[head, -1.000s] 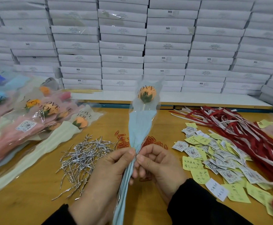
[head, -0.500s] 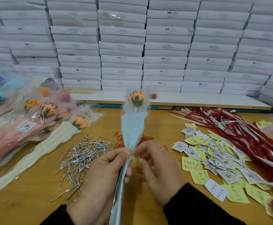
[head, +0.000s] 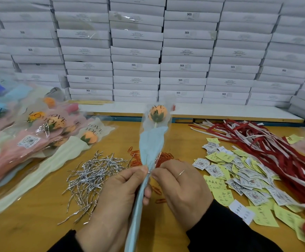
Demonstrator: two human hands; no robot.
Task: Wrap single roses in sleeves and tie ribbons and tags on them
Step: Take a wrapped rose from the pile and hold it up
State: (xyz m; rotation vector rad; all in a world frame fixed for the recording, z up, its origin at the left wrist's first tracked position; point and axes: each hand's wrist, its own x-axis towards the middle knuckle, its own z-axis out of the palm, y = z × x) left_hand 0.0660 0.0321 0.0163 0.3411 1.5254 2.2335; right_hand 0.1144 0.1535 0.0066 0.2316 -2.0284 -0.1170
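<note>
Left hand (head: 115, 202) grips blue sleeve (head: 152, 142) printed "LOVE YOU"; right hand (head: 181, 190) pinches it; boxes (head: 136, 67) marked "SGS".

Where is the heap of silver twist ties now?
The silver twist ties lie on the wooden table, left of the left hand, beside the orange paper clips.

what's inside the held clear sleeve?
An orange rose with green leaves on a thin stem, above light blue paper lining. The lower stem is hidden by lining and both hands.
</note>
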